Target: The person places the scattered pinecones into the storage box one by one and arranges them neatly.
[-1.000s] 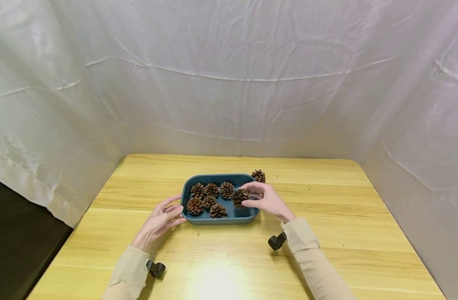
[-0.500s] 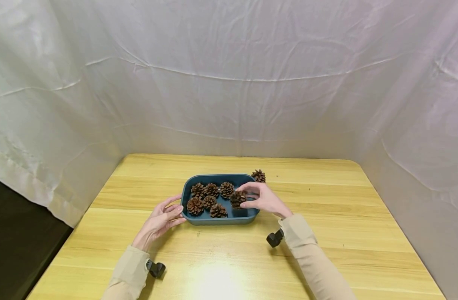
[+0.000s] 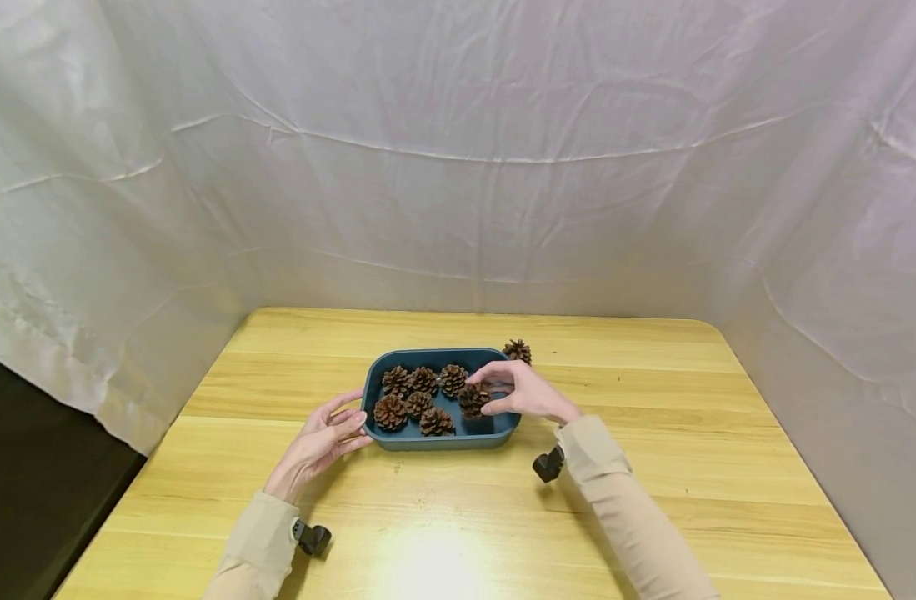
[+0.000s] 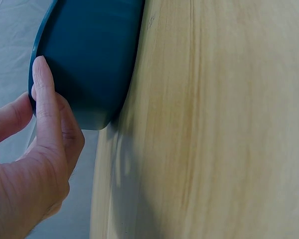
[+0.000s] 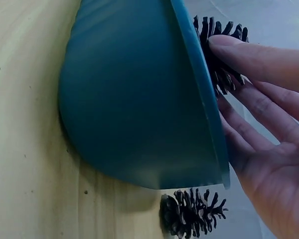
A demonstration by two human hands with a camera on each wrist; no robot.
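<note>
A dark teal plastic bin point(image 3: 442, 444) with rounded corners stands on the table, several brown pine cones point(image 3: 390, 412) inside it, mostly toward its left and middle. My left hand point(image 3: 321, 437) holds the bin's left end, thumb and fingers at the rim; the left wrist view shows this hand point(image 4: 37, 144) against the outer wall. Between thumb and fingers, my right hand point(image 3: 528, 392) pinches a pine cone point(image 3: 473, 401) over the bin's right part. From the right wrist, that pine cone point(image 5: 222, 52) shows just beyond the rim, its lower part hidden by the bin wall.
Another pine cone point(image 3: 518, 352) lies on the wooden table point(image 3: 615, 367) just outside the bin's back right corner. Pale cloth point(image 3: 458, 208) hangs around the back and sides of the table. Black wrist cameras point(image 3: 311, 537) sit on both sleeves.
My right hand has shifted slightly left and the pine cone in it has moved a little left and lower within the bin. My left hand stays on the bin's left end.
</note>
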